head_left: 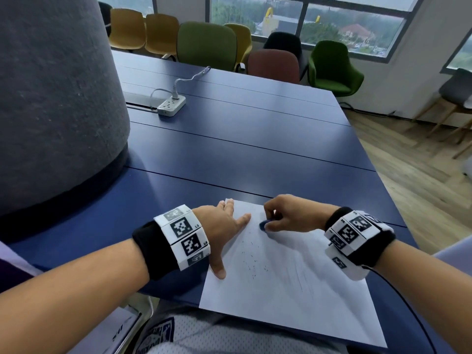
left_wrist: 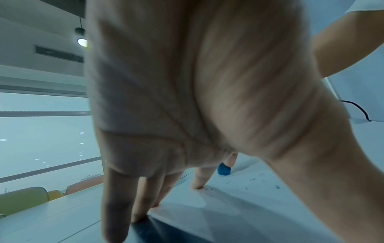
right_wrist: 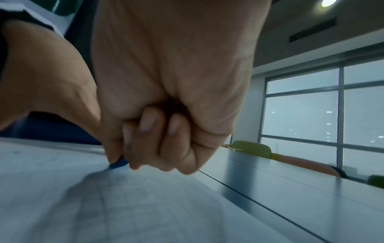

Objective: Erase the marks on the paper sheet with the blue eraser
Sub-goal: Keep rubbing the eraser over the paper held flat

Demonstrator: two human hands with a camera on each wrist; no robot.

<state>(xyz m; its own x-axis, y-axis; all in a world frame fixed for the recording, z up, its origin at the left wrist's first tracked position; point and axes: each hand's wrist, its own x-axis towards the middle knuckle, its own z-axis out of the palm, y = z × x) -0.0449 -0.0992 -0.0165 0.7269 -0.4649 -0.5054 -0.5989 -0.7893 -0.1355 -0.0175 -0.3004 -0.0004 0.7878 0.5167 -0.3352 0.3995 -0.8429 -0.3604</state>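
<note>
A white paper sheet (head_left: pixel 293 284) lies on the near edge of the blue table (head_left: pixel 242 149), with faint pencil strokes and dark eraser crumbs (head_left: pixel 251 264) across its middle. My left hand (head_left: pixel 219 233) lies flat with spread straight fingers on the sheet's left edge, pressing it down. My right hand (head_left: pixel 283 215) pinches the blue eraser (head_left: pixel 264 224) between thumb and curled fingers, its tip on the paper near the sheet's far edge. The eraser (left_wrist: pixel 224 170) shows beyond my left palm (left_wrist: pixel 187 98). Under my right fingers (right_wrist: pixel 149 141) the eraser (right_wrist: pixel 118 163) touches the sheet (right_wrist: pixel 104 205).
A large grey felt-covered column (head_left: pixel 56 98) rises at the left. A white power strip (head_left: pixel 171 106) with a cable lies farther back on the table. Coloured chairs (head_left: pixel 207 44) line the far edge under windows. The table's right edge drops to a wooden floor (head_left: pixel 408 175).
</note>
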